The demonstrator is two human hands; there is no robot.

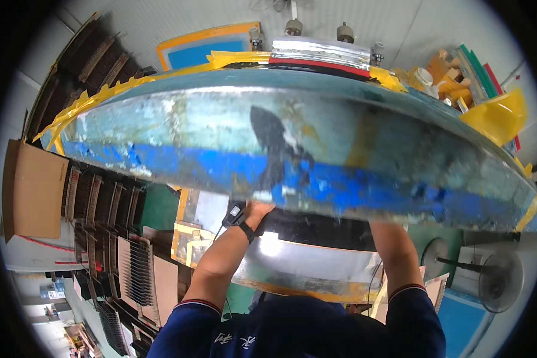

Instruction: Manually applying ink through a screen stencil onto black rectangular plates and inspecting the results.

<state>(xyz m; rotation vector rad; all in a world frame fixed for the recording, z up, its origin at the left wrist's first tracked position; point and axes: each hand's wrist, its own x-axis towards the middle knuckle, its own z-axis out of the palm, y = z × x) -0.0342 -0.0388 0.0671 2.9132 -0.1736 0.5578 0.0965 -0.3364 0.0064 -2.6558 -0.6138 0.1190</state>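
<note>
A wide, paint-stained slab or beam, teal with a blue band along its lower part, spans the view close up and hides much of what lies behind it. My left hand reaches up to its lower edge; its fingers disappear behind it. My right forearm also runs up behind that edge, and the right hand itself is hidden. Below the slab, between my arms, lies a dark glossy panel on a worktable with a shiny grey surface. What either hand holds or touches cannot be seen.
Slotted racks and a cardboard box stand at left. A fan is at right. Yellow film, tubs and a blue-centred frame are along the far side. A black device is beside my left wrist.
</note>
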